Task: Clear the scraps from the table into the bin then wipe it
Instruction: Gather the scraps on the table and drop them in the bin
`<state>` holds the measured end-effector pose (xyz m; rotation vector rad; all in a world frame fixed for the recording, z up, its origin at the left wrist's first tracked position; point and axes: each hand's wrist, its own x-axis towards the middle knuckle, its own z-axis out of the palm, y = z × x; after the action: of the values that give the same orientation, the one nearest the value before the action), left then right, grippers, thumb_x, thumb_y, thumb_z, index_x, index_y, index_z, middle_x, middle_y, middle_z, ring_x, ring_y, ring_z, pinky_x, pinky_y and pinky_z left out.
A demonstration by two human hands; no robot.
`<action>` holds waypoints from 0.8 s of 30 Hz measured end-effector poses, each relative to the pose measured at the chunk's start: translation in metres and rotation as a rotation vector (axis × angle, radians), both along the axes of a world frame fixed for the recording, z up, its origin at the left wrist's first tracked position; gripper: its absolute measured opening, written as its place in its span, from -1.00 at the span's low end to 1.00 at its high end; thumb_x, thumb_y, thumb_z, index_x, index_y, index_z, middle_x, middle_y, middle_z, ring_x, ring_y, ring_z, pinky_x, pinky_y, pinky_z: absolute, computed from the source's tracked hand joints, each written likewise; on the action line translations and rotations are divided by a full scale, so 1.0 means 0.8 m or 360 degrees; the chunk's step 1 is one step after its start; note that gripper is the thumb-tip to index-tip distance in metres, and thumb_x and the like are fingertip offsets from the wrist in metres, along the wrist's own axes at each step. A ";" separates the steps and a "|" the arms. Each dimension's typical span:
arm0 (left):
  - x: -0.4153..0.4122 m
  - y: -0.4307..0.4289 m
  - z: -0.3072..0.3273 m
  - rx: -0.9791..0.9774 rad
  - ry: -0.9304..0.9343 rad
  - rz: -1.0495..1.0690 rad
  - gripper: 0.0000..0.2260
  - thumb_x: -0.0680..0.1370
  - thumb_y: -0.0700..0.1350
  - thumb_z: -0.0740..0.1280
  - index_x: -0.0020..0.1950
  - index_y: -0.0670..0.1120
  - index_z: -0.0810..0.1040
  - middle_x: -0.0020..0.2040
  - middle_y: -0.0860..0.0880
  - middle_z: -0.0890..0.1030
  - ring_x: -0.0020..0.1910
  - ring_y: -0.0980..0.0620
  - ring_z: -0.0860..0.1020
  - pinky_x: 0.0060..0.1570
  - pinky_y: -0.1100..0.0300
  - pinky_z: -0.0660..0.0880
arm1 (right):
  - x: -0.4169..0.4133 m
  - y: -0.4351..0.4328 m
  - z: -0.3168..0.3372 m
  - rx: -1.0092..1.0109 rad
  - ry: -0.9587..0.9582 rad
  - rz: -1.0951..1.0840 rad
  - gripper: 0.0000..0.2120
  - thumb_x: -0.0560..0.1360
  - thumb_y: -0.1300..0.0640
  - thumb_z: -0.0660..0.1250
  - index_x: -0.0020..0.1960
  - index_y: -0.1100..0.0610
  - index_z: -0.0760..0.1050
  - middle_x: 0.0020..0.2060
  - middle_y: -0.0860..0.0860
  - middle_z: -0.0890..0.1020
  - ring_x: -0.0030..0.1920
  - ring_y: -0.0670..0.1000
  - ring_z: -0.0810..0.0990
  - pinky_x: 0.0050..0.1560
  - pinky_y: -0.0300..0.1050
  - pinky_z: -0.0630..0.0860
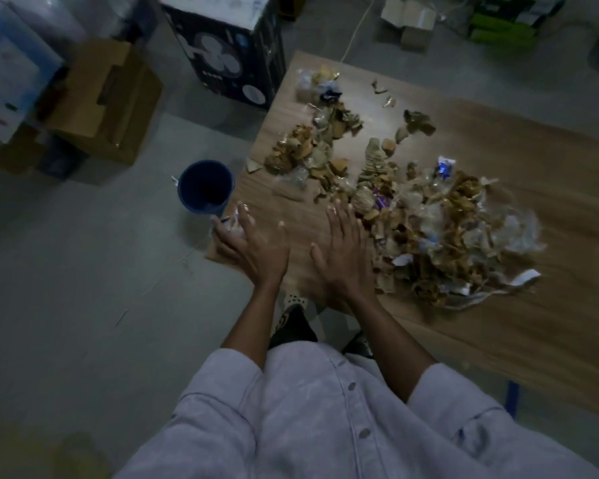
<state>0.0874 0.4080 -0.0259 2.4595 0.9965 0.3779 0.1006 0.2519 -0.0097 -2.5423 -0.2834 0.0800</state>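
Observation:
A wooden table (498, 160) carries a wide heap of scraps (429, 223): brown cardboard bits, crumpled clear plastic, white paper strips. A smaller heap of scraps (312, 146) lies nearer the far left corner. A dark blue bin (204, 188) stands on the floor against the table's left edge. My left hand (253, 243) lies near that edge with fingers spread, touching a white crumpled scrap (234, 219). My right hand (346, 250) lies flat with straight fingers against the big heap's left side.
Open cardboard boxes (108, 102) and a dark printed fan box (229, 53) stand on the grey floor left of the table. More boxes and a white cable (357, 32) lie beyond the far end. A blue table leg (512, 399) shows at lower right.

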 end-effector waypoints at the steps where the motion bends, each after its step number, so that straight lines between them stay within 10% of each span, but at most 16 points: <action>1: 0.003 0.019 -0.012 -0.0099 0.0019 0.0075 -0.20 0.46 0.33 0.35 0.62 0.08 0.20 0.63 -0.26 0.00 0.59 -0.29 0.06 0.52 -0.21 0.13 | 0.004 0.012 -0.005 -0.0005 0.0049 -0.0011 -0.25 0.55 -0.05 0.32 0.64 0.17 0.16 0.65 0.10 0.12 0.66 0.11 0.00 0.62 0.17 0.02; 16: 0.177 0.094 -0.057 -0.0484 -0.0327 -0.0800 -0.32 0.59 0.23 0.25 0.62 -0.08 0.25 0.63 -0.21 0.17 0.63 -0.19 0.09 0.56 -0.18 0.12 | 0.153 0.079 -0.034 -0.0123 0.0266 -0.0649 -0.02 0.36 -0.50 0.31 0.65 -0.18 0.07 0.67 0.08 -0.09 0.64 0.27 -0.17 0.44 0.56 -0.06; 24: 0.259 0.081 -0.062 -0.0583 -0.0137 -0.1335 -0.49 0.59 0.15 0.27 0.48 -0.07 0.48 0.54 -0.13 0.41 0.57 -0.20 0.27 0.57 -0.19 0.08 | 0.218 0.086 -0.044 0.0188 0.0407 -0.0398 0.12 0.25 -0.27 0.58 0.66 -0.12 0.07 0.66 0.14 -0.08 0.64 0.29 -0.12 0.55 0.29 -0.08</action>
<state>0.2943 0.4730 -0.0758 2.2444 -0.0558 0.0094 0.2747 0.3207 -0.0445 -2.3960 0.1260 0.2805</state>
